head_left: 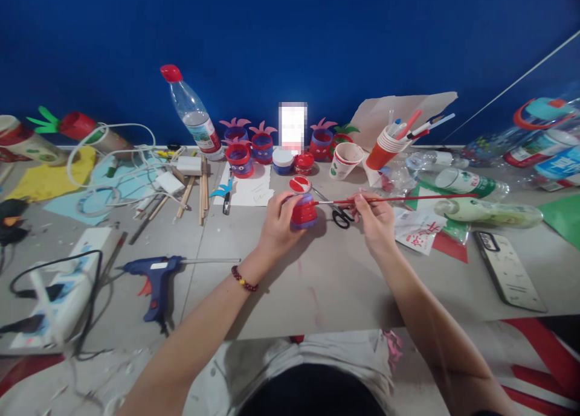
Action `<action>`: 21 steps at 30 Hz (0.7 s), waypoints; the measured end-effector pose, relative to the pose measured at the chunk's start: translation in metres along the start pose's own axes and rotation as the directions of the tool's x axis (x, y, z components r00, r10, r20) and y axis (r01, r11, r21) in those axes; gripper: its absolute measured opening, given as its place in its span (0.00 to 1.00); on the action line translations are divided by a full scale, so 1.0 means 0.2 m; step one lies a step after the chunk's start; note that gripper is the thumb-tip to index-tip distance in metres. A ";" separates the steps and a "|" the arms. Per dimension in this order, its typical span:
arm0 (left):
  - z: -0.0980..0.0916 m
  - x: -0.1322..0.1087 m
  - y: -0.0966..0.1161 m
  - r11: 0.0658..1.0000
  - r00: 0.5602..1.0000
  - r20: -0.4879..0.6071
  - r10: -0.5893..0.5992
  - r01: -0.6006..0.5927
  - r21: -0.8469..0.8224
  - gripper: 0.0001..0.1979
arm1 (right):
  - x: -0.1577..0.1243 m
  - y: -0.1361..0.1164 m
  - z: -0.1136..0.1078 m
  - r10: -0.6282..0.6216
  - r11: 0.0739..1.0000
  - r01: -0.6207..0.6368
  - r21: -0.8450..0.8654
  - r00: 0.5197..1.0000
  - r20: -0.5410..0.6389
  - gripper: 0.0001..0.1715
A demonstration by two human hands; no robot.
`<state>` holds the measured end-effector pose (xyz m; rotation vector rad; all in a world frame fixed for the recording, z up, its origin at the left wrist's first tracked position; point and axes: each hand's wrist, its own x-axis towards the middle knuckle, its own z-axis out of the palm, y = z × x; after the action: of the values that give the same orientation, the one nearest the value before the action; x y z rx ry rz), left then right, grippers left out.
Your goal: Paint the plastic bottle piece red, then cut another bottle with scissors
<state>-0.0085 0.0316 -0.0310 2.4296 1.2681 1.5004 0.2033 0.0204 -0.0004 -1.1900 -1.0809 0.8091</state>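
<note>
Fingers of my left hand [278, 223] are wrapped round a small red and purple cup [304, 212], held above the grey table. My right hand [372, 218] pinches a long red paintbrush [408, 198], whose tip is at the cup's red side. Just behind the cup lies a red and white lid [299, 184]. Black-handled scissors [342, 217] rest between my hands. An open red paint jar [303, 162] and a white-lidded jar [283, 160] stand farther back, beside several painted cups [239, 160] with paper tops.
To the left are a blue glue gun [158, 283], a white power strip [72, 283] and tangled white cables. A tall bottle [197, 117] leans at the back. On the right are paper cups [345, 160], plastic bottles [489, 213] and a phone [510, 272].
</note>
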 end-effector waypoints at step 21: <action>-0.03 -0.03 -0.02 0.987 0.982 0.134 -0.136 0.146 -0.062 0.35 | 0.00 -0.01 -0.01 0.111 0.967 -0.135 0.216 0.987 0.119 0.16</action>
<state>-0.0167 0.0295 -0.0339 2.2972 1.3062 1.3062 0.2062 0.0196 0.0013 -1.0403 -0.9792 1.0723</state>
